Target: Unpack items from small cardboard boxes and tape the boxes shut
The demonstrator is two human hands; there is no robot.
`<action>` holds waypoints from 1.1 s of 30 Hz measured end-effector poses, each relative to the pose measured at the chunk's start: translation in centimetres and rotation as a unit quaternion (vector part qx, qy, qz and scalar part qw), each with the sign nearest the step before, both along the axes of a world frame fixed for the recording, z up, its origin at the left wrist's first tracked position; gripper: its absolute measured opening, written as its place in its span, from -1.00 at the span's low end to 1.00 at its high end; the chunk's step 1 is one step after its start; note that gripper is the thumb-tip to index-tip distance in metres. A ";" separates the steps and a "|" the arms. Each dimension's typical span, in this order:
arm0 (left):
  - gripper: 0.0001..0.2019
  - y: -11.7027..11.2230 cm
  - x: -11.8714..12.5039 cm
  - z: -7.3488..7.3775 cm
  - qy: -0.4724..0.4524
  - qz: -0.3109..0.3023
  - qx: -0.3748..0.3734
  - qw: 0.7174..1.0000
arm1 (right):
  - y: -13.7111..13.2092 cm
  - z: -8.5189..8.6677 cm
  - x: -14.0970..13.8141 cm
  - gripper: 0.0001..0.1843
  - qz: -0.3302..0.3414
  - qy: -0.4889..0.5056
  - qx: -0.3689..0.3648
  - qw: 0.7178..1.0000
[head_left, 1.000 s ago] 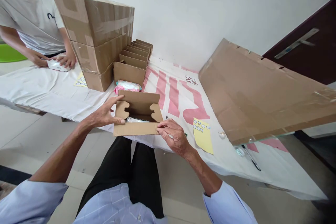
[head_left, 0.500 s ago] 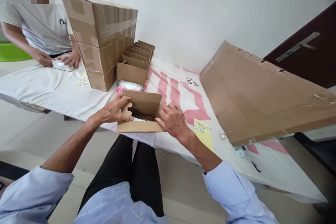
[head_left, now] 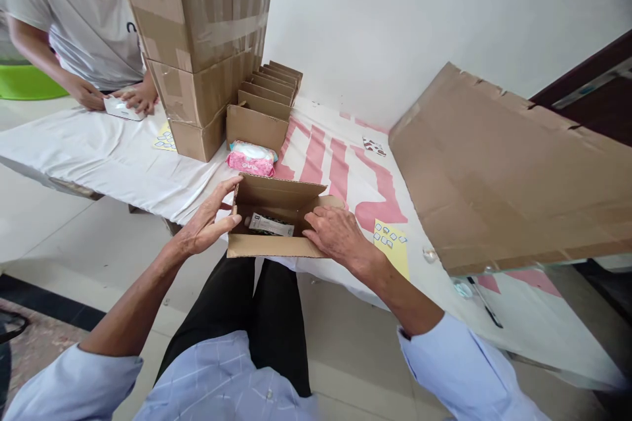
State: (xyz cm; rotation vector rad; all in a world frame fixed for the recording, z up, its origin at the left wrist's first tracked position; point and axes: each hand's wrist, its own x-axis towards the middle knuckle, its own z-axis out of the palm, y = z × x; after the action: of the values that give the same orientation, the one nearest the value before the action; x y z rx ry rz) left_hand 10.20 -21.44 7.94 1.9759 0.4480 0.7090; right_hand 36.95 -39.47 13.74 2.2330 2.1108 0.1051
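Note:
An open cardboard box (head_left: 276, 247) sits at the near edge of the table, right in front of me. Inside it lies a white tube (head_left: 271, 226) with dark patterned edges. My left hand (head_left: 212, 218) spans the box's left end, fingertips at the rear corner and thumb at the front corner. Over the right end, my right hand (head_left: 340, 234) has its fingers bent inward around the side flap, and they hide part of it. Just behind the box is a pink and white pack of wipes (head_left: 251, 159).
Taped cartons (head_left: 207, 33) are stacked at the back left, beside a row of open boxes (head_left: 259, 126). A large cardboard sheet (head_left: 494, 177) leans on the right. Yellow paper (head_left: 392, 243) and a pen (head_left: 484, 302) lie nearby. Across the table, a co-worker's hands (head_left: 141, 97) hold a white packet.
My left hand has shifted from gripping the left flap to the box's left end, fingers farther apart. More of the tube inside shows. My view has shifted slightly.

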 end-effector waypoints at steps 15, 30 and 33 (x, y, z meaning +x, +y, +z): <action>-0.16 -0.3 -1.4 -1.1 -0.035 -0.045 -0.031 0.998 | 8.5 -5.4 -1.2 -0.62 0.020 0.131 -0.172 0.976; 0.31 0.6 -1.1 -3.2 -0.012 -0.065 0.074 0.995 | 7.0 -3.6 -2.2 -0.56 -0.010 0.198 -0.179 0.964; 0.25 0.6 -0.3 -3.0 -0.017 -0.049 0.076 0.996 | 6.3 -1.8 -2.1 -0.54 -0.011 0.235 -0.123 0.964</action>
State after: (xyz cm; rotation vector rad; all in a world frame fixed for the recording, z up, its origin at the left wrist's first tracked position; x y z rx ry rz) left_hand 9.93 -20.81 4.93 2.1097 0.2796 0.7321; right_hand 34.89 -33.19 11.92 2.2930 2.1437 -0.7183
